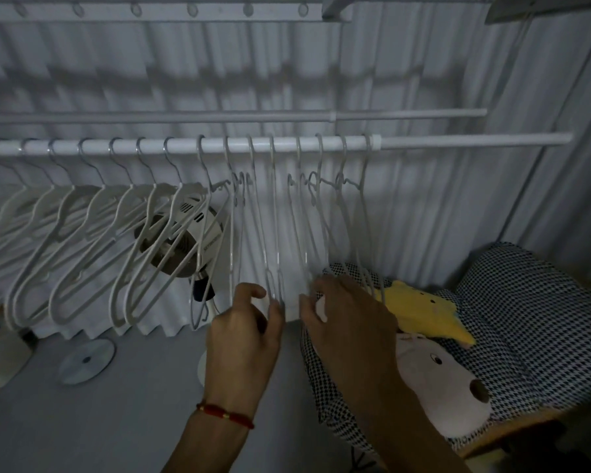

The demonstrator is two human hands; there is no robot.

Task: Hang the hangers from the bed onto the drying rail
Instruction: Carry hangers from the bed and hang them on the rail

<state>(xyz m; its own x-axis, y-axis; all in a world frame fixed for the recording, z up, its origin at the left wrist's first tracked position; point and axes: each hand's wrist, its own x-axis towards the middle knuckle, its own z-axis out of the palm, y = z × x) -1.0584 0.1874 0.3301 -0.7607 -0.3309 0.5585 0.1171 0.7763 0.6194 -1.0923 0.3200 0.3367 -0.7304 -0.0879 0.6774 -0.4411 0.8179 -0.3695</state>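
Two bare arms come up from the bottom of the view, with no sleeves on them at all. The left hand [244, 331] has a thin red string bracelet [225, 414] round its wrist, with small gold beads on it, at about 7 o'clock. The right hand [347, 322] wears nothing, no ring and no band.

Only lettering in view: a short dark brand word running along the rim of the round white-and-black desk fan [181, 233] behind the hangers. It's rotated, partly hidden and too blurred to read. No other legible text, numbers or labels.
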